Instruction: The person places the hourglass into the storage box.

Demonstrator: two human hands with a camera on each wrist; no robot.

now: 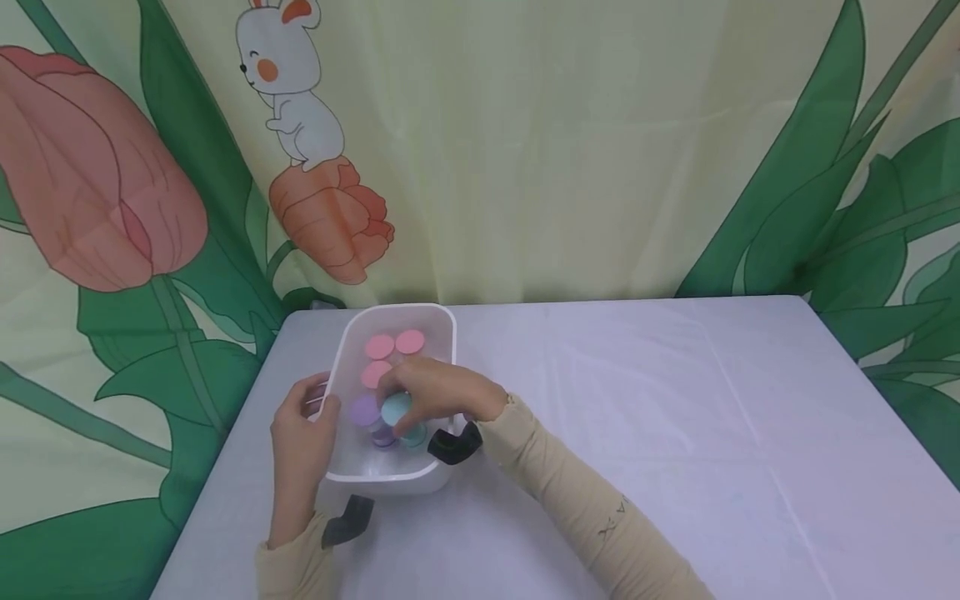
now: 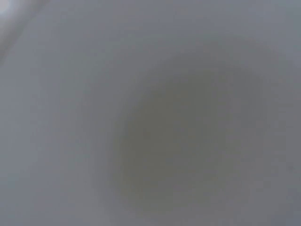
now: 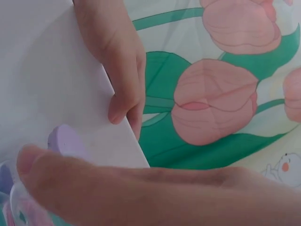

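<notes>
A white plastic bin (image 1: 390,481) stands toward the left of the table. My left hand (image 1: 303,442) grips its left rim, thumb on the inside and fingers outside. Inside the bin, my right hand (image 1: 438,390) pinches a small jar with a light blue lid (image 1: 395,408) between thumb and fingers. Beside it sits a purple-lidded jar (image 1: 366,411), whose lid (image 3: 63,140) also shows past the thumb in the right wrist view. Farther back are pink-lidded jars (image 1: 379,347). Another blue jar is partly hidden under the right hand. The left wrist view is only a grey blur.
A white cloth covers the table (image 1: 637,417), reaching right of the bin. Behind it hangs a curtain (image 1: 562,150) printed with tulips, leaves and a rabbit. Black wrist mounts (image 1: 455,444) are worn at both cuffs, the right one overlapping the bin's near right edge.
</notes>
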